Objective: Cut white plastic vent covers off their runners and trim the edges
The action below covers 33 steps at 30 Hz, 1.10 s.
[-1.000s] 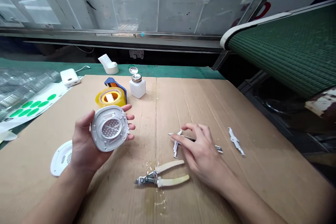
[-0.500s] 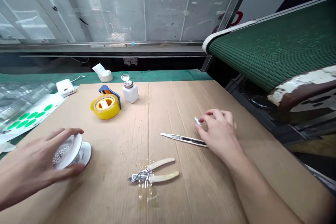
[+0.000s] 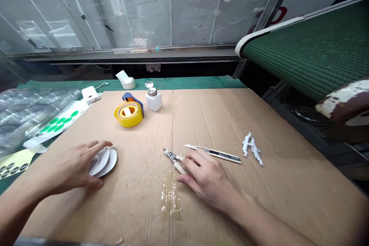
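Observation:
My left hand (image 3: 75, 165) lies with spread fingers over two stacked round white plastic covers (image 3: 104, 160) on the cardboard sheet (image 3: 201, 111). My right hand (image 3: 205, 175) is closed over the cream handles of the side cutters (image 3: 173, 157), whose metal jaws stick out to the upper left. Just beyond its fingers lies a utility knife (image 3: 213, 153) with the blade extended. Two white plastic sprue scraps (image 3: 251, 147) rest to the right of the knife.
A yellow tape roll (image 3: 128, 113) in a blue dispenser, a white pump bottle (image 3: 153, 99), a small white box (image 3: 90, 94) and a white holder (image 3: 127, 80) stand at the back. Green sticker sheets (image 3: 59, 120) and clear trays (image 3: 25, 107) lie left. A green conveyor belt (image 3: 311, 42) rises on the right.
My left hand set the held cover down onto the other cover at the left. My right hand dropped the plastic scraps at the right, then came back and took the side cutters.

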Available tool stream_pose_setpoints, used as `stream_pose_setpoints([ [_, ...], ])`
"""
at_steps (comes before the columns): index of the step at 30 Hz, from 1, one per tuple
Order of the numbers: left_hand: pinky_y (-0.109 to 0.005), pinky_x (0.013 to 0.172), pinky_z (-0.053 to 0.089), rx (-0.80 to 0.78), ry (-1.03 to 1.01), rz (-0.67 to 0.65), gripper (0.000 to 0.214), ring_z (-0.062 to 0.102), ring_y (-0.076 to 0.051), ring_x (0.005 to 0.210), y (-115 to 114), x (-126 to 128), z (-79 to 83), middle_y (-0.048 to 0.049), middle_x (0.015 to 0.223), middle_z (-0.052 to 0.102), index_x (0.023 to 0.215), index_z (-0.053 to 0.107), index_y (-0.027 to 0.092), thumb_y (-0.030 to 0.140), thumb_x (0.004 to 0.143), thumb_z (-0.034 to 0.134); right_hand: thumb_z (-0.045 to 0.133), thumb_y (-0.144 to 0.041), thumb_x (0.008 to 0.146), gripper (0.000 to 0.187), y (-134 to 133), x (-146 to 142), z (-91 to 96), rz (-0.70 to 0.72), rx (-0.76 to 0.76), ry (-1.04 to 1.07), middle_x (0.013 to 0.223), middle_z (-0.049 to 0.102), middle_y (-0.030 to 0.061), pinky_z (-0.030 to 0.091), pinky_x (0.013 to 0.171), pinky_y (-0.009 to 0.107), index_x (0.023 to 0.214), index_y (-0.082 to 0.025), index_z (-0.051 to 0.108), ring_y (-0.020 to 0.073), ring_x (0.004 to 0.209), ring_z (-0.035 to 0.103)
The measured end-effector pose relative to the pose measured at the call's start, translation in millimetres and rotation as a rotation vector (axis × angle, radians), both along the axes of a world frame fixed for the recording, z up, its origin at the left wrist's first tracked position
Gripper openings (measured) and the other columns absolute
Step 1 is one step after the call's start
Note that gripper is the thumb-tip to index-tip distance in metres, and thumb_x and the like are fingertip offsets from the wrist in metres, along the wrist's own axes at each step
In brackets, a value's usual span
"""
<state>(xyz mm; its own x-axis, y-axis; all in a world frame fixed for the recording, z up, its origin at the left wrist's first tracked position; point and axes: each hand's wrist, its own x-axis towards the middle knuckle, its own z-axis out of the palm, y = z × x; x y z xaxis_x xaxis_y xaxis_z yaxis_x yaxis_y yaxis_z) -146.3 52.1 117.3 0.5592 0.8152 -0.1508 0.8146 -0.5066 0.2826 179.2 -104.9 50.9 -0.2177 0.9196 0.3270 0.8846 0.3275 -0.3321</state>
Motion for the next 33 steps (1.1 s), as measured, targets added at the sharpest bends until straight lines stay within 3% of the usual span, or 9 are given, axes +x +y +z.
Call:
stream_pose_setpoints([
  [2, -0.039, 0.082, 0.044, 0.007, 0.000, -0.040, 0.064, 0.062, -0.036, 0.099, -1, 5, 6.0, -0.0051, 0.113, 0.066, 0.133, 0.059, 0.029, 0.036, 0.070, 0.071, 0.059, -0.031, 0.097, 0.017, 3, 16, 3.2, -0.084, -0.002, 0.002, 0.096, 0.064, 0.0081, 0.048, 0.078, 0.036, 0.097, -0.015, 0.065, 0.0226, 0.090, 0.056],
  [4, -0.039, 0.084, 0.047, -0.133, -0.130, -0.117, 0.069, 0.061, -0.036, 0.106, -1, 12, 11.8, -0.0052, 0.124, 0.063, 0.137, 0.056, 0.034, 0.041, 0.071, 0.075, 0.055, -0.024, 0.098, 0.016, 6, 34, 6.0, -0.181, -0.016, -0.016, 0.101, 0.065, 0.0093, 0.048, 0.081, 0.039, 0.106, -0.015, 0.065, 0.0246, 0.095, 0.056],
  [9, -0.041, 0.096, 0.052, -0.883, -0.790, -0.250, 0.085, 0.058, -0.032, 0.120, -4, 48, 10.6, -0.0075, 0.134, 0.057, 0.138, 0.049, 0.038, 0.044, 0.062, 0.086, 0.066, -0.014, 0.089, 0.006, 12, 58, 2.4, -0.285, -0.123, -0.105, 0.089, 0.064, 0.0026, 0.050, 0.077, 0.036, 0.094, -0.018, 0.067, 0.0221, 0.090, 0.058],
  [11, -0.040, 0.095, 0.054, -1.057, -1.041, -0.278, 0.086, 0.059, -0.030, 0.119, -6, 68, 1.9, -0.0062, 0.137, 0.054, 0.137, 0.050, 0.039, 0.041, 0.060, 0.089, 0.061, -0.014, 0.093, 0.004, 14, 57, 0.3, -0.356, -0.141, -0.135, 0.090, 0.063, 0.0015, 0.051, 0.076, 0.033, 0.092, -0.016, 0.064, 0.0184, 0.087, 0.059],
  [15, -0.043, 0.092, 0.058, -1.196, -1.354, -0.295, 0.079, 0.061, -0.029, 0.116, -6, 97, -20.2, -0.0065, 0.138, 0.052, 0.137, 0.051, 0.036, 0.039, 0.067, 0.086, 0.055, -0.017, 0.098, 0.008, 18, 53, -0.7, -0.507, -0.155, -0.228, 0.096, 0.063, 0.0025, 0.052, 0.076, 0.033, 0.099, -0.015, 0.063, 0.0164, 0.085, 0.061],
  [21, -0.043, 0.089, 0.060, -1.315, -1.573, -0.182, 0.057, 0.064, -0.030, 0.115, -5, 94, -45.3, -0.0057, 0.136, 0.060, 0.132, 0.056, 0.032, 0.040, 0.080, 0.076, 0.054, -0.019, 0.097, 0.012, 15, 54, 1.5, -0.611, -0.209, -0.379, 0.087, 0.064, 0.0017, 0.043, 0.064, 0.030, 0.093, -0.016, 0.065, 0.0174, 0.074, 0.062],
  [24, -0.041, 0.088, 0.061, -1.398, -1.615, -0.172, 0.056, 0.065, -0.029, 0.113, -10, 92, -49.7, -0.0047, 0.131, 0.064, 0.134, 0.055, 0.032, 0.041, 0.082, 0.074, 0.052, -0.021, 0.097, 0.014, 14, 56, 3.5, -0.654, -0.216, -0.441, 0.086, 0.063, 0.0029, 0.034, 0.057, 0.031, 0.089, -0.018, 0.064, 0.0196, 0.070, 0.063],
  [30, -0.038, 0.085, 0.061, -1.528, -1.618, -0.154, 0.068, 0.066, -0.027, 0.110, -19, 101, -56.4, -0.0066, 0.128, 0.064, 0.141, 0.047, 0.033, 0.038, 0.080, 0.077, 0.048, -0.016, 0.096, 0.019, 1, 52, 3.0, -0.594, -0.248, -0.528, 0.078, 0.058, 0.0026, 0.021, 0.052, 0.031, 0.079, -0.020, 0.057, 0.0202, 0.067, 0.060],
  [33, -0.036, 0.084, 0.061, -1.591, -1.608, -0.154, 0.076, 0.066, -0.027, 0.108, -22, 103, -59.1, -0.0070, 0.126, 0.064, 0.145, 0.040, 0.034, 0.038, 0.079, 0.078, 0.043, -0.019, 0.097, 0.024, -17, 49, 5.8, -0.560, -0.266, -0.484, 0.077, 0.058, 0.0031, 0.023, 0.050, 0.030, 0.077, -0.021, 0.056, 0.0200, 0.064, 0.058],
])
